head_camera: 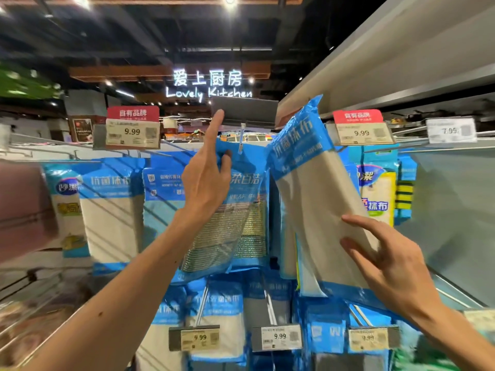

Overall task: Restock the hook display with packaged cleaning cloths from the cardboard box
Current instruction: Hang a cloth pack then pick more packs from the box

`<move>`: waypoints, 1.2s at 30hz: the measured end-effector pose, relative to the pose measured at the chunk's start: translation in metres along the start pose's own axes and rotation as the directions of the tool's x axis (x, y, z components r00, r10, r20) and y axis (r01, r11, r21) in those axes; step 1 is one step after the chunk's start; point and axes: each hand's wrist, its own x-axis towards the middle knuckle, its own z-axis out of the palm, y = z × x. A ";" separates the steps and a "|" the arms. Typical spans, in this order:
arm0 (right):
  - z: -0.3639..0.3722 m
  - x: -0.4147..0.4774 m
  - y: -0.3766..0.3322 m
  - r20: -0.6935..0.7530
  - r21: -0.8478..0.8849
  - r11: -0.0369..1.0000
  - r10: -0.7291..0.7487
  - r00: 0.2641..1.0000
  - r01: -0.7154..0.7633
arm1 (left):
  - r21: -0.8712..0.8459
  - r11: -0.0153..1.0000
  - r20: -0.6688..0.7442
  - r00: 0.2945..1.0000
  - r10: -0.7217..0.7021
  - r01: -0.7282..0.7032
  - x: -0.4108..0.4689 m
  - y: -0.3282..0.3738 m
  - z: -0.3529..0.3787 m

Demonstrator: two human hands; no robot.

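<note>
My left hand [207, 180] pinches the blue top corner of a hanging pack of grey mesh scouring cloths [235, 218], its index finger pointing up toward the grey tag holder [243, 111]. That pack hangs at the tip of a metal hook [242, 141]. My right hand [385, 261] holds the lower edge of a blue pack with a beige cloth [316, 199], tilted with its top corner raised near the shelf edge. The cardboard box is out of view.
Rows of blue cloth packs [112, 207] hang on hooks to the left, right and below. Price tags reading 9.99 [131, 131] sit at the hook ends, with more in the lower row [278, 337]. A grey shelf underside [401, 76] slants overhead at the right.
</note>
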 end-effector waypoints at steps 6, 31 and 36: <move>0.004 0.000 0.004 -0.033 -0.008 0.999 -0.042 0.999 0.042 | -0.068 0.995 0.004 0.997 -0.076 0.076 -0.022 -0.005 0.002; 0.012 -0.029 0.006 0.000 0.306 0.941 0.155 0.988 -0.147 | -0.328 0.713 0.539 0.743 -0.398 0.619 -0.081 0.024 0.035; 0.010 -0.060 0.002 0.125 0.395 0.871 0.265 0.956 -0.293 | -0.299 0.383 0.740 0.466 -0.485 0.874 -0.115 0.041 0.037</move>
